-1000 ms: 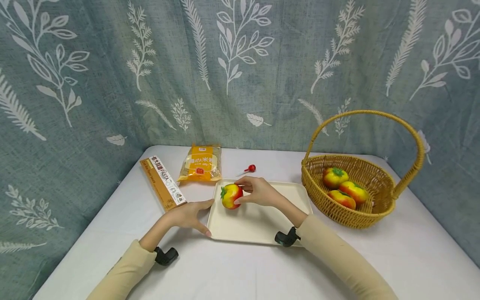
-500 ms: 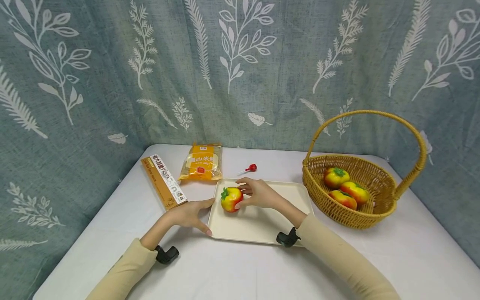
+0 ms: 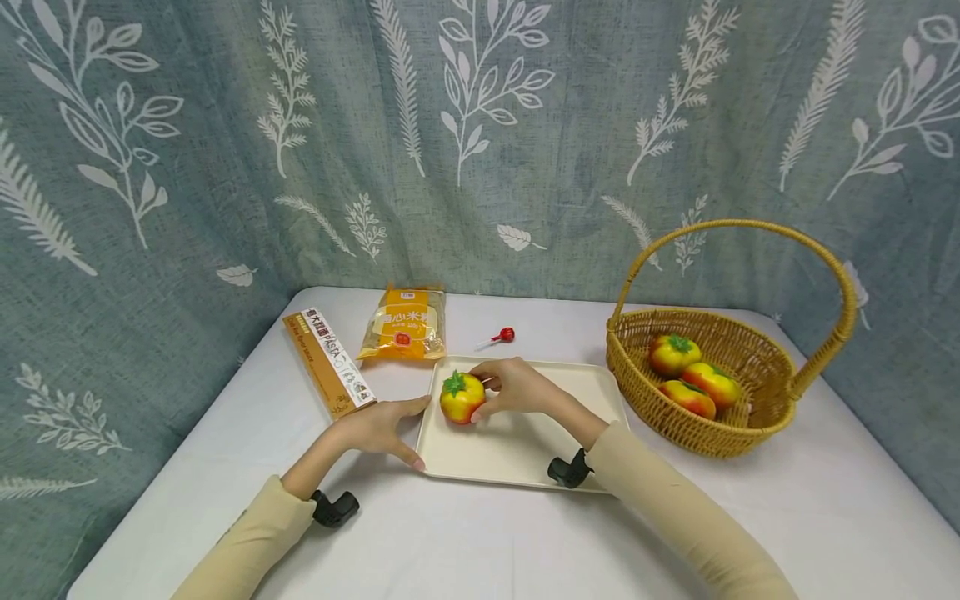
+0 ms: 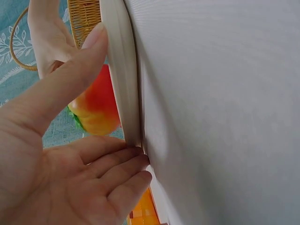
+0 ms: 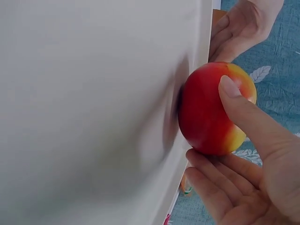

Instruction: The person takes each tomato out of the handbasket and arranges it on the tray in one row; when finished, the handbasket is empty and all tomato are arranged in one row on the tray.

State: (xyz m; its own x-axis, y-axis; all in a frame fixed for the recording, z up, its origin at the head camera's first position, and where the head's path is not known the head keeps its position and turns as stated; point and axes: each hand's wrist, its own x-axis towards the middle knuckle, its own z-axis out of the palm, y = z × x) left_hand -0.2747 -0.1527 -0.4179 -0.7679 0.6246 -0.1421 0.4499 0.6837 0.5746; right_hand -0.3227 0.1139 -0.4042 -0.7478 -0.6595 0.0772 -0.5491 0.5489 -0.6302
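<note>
Turning its green leafy top upward, the round, glossy red-and-yellow fruit (image 3: 461,403) has gone from leaning left to near upright over the last second, and it looks a touch lower too. It's at the left end of the shallow, cream rectangular tray (image 3: 480,461). Going by the shadow on my right wrist feed, I'd guess it's touching down, but I can't swear to it. The right hand (image 3: 517,387) has it pinched between thumb and fingers, so no release yet. Meanwhile the left hand (image 3: 375,430) hasn't budged: thumb and fingers spread wide along the tray's left edge, touching the rim, not gripping anything. I read all that as the fruit getting squared up on a steadied tray, not just plonked down. Three similar fruits (image 3: 712,383) sit in the golden woven basket (image 3: 648,412), off to the right.
</note>
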